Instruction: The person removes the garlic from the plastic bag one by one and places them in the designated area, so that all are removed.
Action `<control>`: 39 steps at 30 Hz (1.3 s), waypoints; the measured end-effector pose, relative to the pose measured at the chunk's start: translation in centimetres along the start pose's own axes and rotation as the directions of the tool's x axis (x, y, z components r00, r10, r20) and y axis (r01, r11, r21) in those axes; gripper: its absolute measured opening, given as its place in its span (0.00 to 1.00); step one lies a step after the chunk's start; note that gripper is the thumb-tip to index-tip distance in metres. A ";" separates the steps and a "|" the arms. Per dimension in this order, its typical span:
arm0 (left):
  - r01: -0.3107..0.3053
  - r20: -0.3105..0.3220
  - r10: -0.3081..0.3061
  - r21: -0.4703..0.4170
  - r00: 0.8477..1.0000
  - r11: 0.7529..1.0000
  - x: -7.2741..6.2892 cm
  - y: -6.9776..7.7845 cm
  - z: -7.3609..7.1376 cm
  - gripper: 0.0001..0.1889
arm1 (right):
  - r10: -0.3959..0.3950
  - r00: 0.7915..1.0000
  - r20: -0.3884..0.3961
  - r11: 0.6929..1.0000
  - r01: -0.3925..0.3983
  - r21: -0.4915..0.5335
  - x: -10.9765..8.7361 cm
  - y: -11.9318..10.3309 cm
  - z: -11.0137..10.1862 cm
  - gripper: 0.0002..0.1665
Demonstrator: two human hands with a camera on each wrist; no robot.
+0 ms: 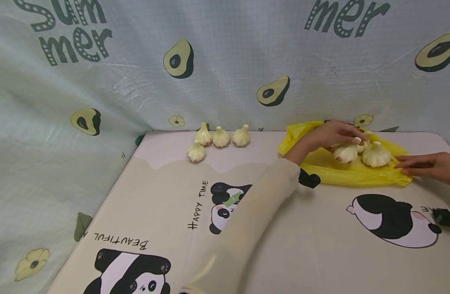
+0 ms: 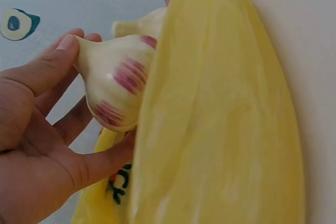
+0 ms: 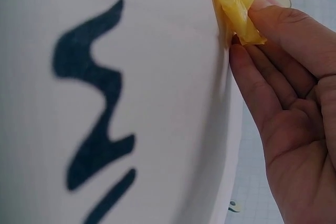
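My left hand (image 1: 331, 134) reaches over a yellow plastic bag (image 1: 351, 178) and pinches a garlic bulb (image 1: 344, 154) by its stem. Purple streaks mark this bulb (image 2: 107, 85) in the left wrist view, where the bag's edge covers part of it. Beside it on the bag sits a second garlic bulb (image 1: 376, 156), with another partly hidden behind them. At the bag's right end, my right hand (image 1: 434, 166) holds the edge between thumb and fingers. Crumpled yellow plastic (image 3: 239, 6) shows there in the right wrist view.
Several garlic bulbs (image 1: 220, 137) stand grouped at the back of the table, left of the bag. A panda-printed cover (image 1: 306, 245) lies over the table. Behind the back edge hangs a pale curtain (image 1: 225, 49) with avocado prints.
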State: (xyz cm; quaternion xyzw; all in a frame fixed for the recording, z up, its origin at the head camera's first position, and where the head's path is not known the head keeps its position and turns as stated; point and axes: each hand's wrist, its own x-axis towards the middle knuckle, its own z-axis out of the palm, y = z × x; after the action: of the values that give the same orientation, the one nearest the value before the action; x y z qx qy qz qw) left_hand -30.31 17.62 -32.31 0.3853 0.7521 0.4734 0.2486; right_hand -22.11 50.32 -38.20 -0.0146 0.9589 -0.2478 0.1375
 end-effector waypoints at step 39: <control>-0.135 -0.119 0.130 -0.033 0.984 0.990 -12.7 -0.6 -5.1 0.11 | 0.018 0.999 0.042 0.997 -0.021 0.076 -0.3 -0.4 -0.3 0.51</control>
State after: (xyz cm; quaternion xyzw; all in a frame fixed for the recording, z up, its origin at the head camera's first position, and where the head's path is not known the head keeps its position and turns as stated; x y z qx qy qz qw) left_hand -26.92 4.50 -30.55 0.4010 0.7282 0.5258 0.1802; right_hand -21.88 50.13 -37.71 -0.0050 0.9457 -0.2826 0.1602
